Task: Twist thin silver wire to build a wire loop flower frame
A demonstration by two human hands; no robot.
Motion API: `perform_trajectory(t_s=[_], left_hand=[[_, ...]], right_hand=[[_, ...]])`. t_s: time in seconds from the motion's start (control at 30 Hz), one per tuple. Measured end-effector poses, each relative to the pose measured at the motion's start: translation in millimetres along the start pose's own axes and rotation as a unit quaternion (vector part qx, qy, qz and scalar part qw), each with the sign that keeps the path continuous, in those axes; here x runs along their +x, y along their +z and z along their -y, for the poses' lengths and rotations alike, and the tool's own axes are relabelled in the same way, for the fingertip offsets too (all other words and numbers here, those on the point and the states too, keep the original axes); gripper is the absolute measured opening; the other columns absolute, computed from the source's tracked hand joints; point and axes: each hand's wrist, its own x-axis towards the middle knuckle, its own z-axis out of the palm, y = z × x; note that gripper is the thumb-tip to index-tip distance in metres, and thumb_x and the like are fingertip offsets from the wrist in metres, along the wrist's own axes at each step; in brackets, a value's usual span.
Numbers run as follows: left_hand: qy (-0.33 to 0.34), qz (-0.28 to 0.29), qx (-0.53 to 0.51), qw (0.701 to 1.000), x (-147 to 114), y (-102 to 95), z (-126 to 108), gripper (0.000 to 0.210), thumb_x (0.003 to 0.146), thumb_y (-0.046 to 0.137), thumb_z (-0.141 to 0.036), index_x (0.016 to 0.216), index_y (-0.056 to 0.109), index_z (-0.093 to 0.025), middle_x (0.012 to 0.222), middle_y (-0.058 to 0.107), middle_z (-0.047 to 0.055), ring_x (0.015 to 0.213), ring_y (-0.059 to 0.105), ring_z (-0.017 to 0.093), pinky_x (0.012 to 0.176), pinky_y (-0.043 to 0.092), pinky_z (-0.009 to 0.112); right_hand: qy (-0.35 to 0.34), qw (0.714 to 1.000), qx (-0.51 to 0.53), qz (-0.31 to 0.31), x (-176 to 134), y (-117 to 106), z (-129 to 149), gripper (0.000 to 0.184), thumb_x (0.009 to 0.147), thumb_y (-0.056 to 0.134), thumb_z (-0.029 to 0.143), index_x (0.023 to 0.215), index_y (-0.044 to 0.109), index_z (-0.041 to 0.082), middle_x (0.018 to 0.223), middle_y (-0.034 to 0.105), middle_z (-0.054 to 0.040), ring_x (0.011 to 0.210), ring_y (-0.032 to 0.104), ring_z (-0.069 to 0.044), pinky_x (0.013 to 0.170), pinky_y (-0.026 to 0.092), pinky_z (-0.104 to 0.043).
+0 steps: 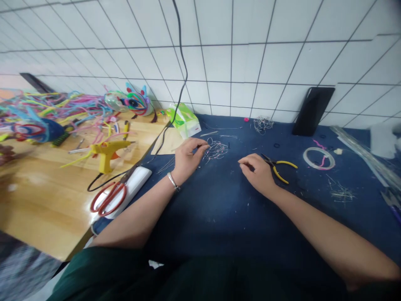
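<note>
Looking down from the head camera, I have the left hand (188, 158) at the left edge of a tangle of thin wire (218, 149), which lies on the dark blue cloth (200, 221). Its thumb and forefinger are drawn close together; I can't tell whether they grip a strand. The right hand (257, 172) sits apart from the tangle, fingers curled toward the thumb, and I can't make out anything fine between them. Just beyond it I see yellow-handled pliers (275, 162), spread open. Farther right lie a pale ring (306, 158) and scattered wire pieces (342, 195). Toward the wall I find a second wire bundle (263, 124) and a black phone (313, 111) leaning upright. On my left, red-handled scissors (121, 184) rest across a white power strip (141, 177), near a yellow glue gun (107, 154).
</note>
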Motion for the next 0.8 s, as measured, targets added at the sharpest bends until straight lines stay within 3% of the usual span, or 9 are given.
perform_trajectory(t_s=[0.2, 0.5, 0.63, 0.8], left_hand=[[0.086, 0.083, 0.075, 0.990, -12, 5.5, -6, 0.016, 0.087, 0.055, -0.025, 0.092, 0.069, -0.019, 0.090, 0.071, 0.004, 0.084, 0.064, 0.017, 0.078, 0.049, 0.030], [0.237, 0.194, 0.158, 0.939, -29, 2.6, -36, 0.028, 0.087, 0.045, -0.015, 0.106, 0.065, -0.020, 0.100, 0.070, 0.007, 0.087, 0.063, 0.021, 0.073, 0.044, 0.035], [0.249, 0.219, 0.135, 0.934, -34, 5.3, -40, 0.029, 0.086, 0.044, -0.013, 0.104, 0.065, -0.020, 0.098, 0.070, 0.006, 0.085, 0.064, 0.021, 0.071, 0.044, 0.034], [0.235, 0.229, 0.080, 0.941, -41, 11.7, -39, 0.027, 0.086, 0.045, -0.014, 0.102, 0.065, -0.021, 0.096, 0.070, 0.006, 0.084, 0.064, 0.021, 0.070, 0.045, 0.034]], right_hand=[[-0.040, 0.984, -0.109, 0.138, -4, 4, -7, 0.016, 0.086, 0.052, 0.016, 0.090, 0.067, 0.019, 0.090, 0.063, -0.0058, 0.091, 0.056, -0.018, 0.085, 0.042, -0.032], [-0.096, 0.940, -0.226, 0.235, -2, -12, 6, 0.020, 0.089, 0.050, 0.025, 0.093, 0.068, 0.017, 0.093, 0.062, -0.0085, 0.089, 0.054, -0.020, 0.079, 0.040, -0.033], [-0.032, 0.941, -0.240, 0.237, 11, -59, 0, 0.016, 0.086, 0.052, 0.025, 0.086, 0.068, 0.022, 0.090, 0.064, -0.0051, 0.082, 0.057, -0.017, 0.067, 0.040, -0.030], [0.083, 0.920, -0.348, 0.161, 8, -165, -35, 0.019, 0.084, 0.053, 0.029, 0.080, 0.070, 0.022, 0.088, 0.066, -0.0050, 0.078, 0.057, -0.019, 0.067, 0.040, -0.032]])
